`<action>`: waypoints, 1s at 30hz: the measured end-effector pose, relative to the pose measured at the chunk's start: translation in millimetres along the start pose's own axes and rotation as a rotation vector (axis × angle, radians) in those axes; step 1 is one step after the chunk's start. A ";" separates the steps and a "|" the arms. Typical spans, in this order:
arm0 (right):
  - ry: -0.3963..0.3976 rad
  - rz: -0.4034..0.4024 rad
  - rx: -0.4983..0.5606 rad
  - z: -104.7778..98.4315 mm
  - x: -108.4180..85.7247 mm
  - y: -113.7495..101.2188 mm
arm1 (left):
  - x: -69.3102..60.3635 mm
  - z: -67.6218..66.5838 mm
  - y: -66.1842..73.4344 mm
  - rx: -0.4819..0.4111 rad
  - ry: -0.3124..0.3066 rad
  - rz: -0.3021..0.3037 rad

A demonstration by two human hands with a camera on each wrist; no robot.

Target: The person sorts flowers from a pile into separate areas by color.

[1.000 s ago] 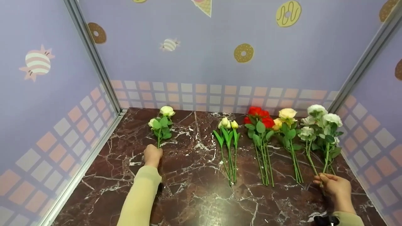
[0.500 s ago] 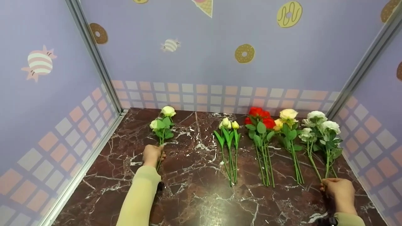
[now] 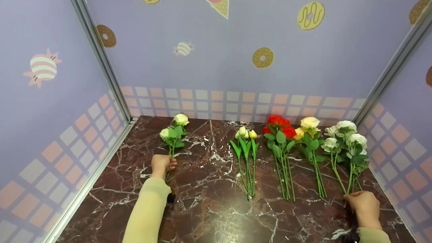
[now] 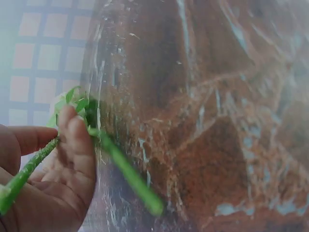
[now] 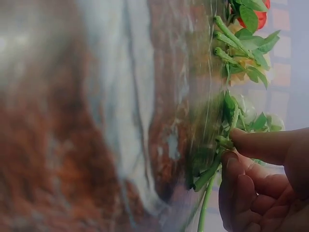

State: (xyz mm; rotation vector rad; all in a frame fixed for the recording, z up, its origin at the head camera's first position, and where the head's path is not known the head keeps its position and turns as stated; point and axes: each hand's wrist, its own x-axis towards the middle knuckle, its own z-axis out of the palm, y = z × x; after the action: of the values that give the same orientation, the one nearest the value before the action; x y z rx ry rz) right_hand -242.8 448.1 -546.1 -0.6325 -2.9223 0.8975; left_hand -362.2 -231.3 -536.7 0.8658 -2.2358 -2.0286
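Observation:
At the left of the marble-patterned table [image 3: 209, 216], my left hand [image 3: 163, 164] holds a white rose [image 3: 181, 119] stem. A second white rose [image 3: 164, 133] lies beside it. In the left wrist view one green stem [image 4: 30, 171] runs between thumb and fingers. Another stem [image 4: 130, 176] sticks out past the fingers, and I cannot tell if it is gripped. At the far right, my right hand [image 3: 364, 206] pinches a stem end of the ruffled white flowers [image 3: 357, 140]. The right wrist view shows thumb and fingertips on that stem [image 5: 224, 143], with other stem ends close below.
Between the hands lie pale tulips [image 3: 242, 132], red roses [image 3: 288, 131] and cream-yellow roses [image 3: 309, 122], stems toward me. A back wall [image 3: 216, 67] and side walls [image 3: 40, 111] enclose the table.
My right hand has shifted slightly right and toward me, and the ruffled white flower heads have come down nearer. My left hand has turned a little, so its fingers show on the right.

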 end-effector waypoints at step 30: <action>0.133 0.013 0.023 3.3 -2.7 -13.0 | -14.9 7.5 0.6 -0.255 -0.036 0.092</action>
State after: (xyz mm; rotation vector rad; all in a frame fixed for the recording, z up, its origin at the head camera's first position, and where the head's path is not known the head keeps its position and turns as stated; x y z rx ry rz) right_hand -245.6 435.5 -541.5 -0.6833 -2.7899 0.8534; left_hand -352.5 -218.5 -532.1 0.6961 -1.9329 -2.2364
